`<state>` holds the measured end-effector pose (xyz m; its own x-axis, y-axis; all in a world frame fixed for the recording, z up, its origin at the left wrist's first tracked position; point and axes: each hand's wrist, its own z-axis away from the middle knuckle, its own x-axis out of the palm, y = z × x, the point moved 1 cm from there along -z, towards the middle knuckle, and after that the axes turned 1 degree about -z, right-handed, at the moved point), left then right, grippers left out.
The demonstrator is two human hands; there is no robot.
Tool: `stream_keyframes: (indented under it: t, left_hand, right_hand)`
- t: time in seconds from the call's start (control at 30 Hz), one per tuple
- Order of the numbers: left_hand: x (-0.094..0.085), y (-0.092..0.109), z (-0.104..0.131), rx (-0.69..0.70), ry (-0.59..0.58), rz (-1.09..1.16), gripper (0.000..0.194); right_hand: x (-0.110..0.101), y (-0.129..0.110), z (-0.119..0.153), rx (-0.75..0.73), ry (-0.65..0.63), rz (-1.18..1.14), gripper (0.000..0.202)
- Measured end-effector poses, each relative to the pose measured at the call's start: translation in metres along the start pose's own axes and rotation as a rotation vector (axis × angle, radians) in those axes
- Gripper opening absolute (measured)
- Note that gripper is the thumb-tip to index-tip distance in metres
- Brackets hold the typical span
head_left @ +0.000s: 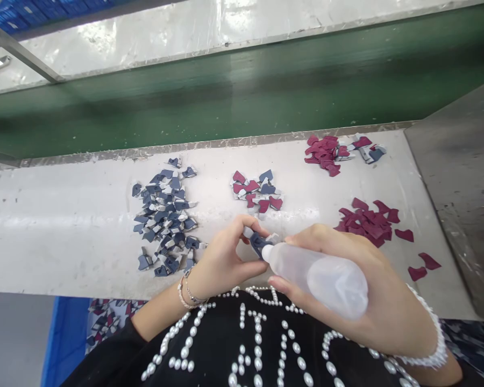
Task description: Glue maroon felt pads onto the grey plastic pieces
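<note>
My left hand [228, 255] pinches a small dark blue and grey plastic part [258, 243] between thumb and fingers. Wrapped round a translucent white squeeze bottle [306, 269], my right hand [358, 285] tilts its nozzle against or very close to that part; exact contact cannot be made out. Left of my hands lies a heap of similar blue and grey parts [161, 215]. Just beyond my hands is a small group of parts with maroon and blue faces [258, 191]. Thin maroon pieces [367, 223] are piled to the right.
Another pile of maroon pieces [322, 153] lies at the back right, beside a few grey parts. A green conveyor belt [226, 102] runs behind the white worktop [64, 231]. A metal panel [463, 177] bounds the right side. At lower left stands a blue bin [66, 328] holding parts.
</note>
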<state>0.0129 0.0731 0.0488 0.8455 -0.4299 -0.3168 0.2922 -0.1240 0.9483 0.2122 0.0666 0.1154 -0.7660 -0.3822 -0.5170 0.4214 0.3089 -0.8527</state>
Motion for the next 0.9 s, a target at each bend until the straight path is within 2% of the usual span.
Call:
stream_keyframes:
  t: [0.13,0.3,0.5,0.7,0.9]
  left_hand:
    - [0.0001,-0.0001,-0.0002,-0.005,0.004,-0.006,0.049]
    - [-0.0002,0.0018,-0.0007,0.006,-0.018,-0.058,0.051]
    - [-0.0014,-0.0002,-0.0014,-0.001,-0.001,-0.083,0.047]
    - [-0.0005,0.0008,-0.0015,-0.014,-0.015,-0.116,0.047]
    - [-0.0019,0.0010,-0.0023,-0.016,0.002,-0.136,0.045]
  right_hand:
    - [-0.0024,-0.0010,0.0010,0.017,-0.047,0.026,0.017]
    - [-0.0044,-0.0027,-0.0015,0.028,-0.019,-0.006,0.014]
    - [-0.0064,-0.0033,0.0017,0.049,-0.080,0.014,0.015]
    - [-0.0055,-0.0020,0.0017,0.027,-0.022,-0.014,0.014]
    - [-0.0083,-0.0029,0.0032,0.014,-0.100,0.064,0.016]
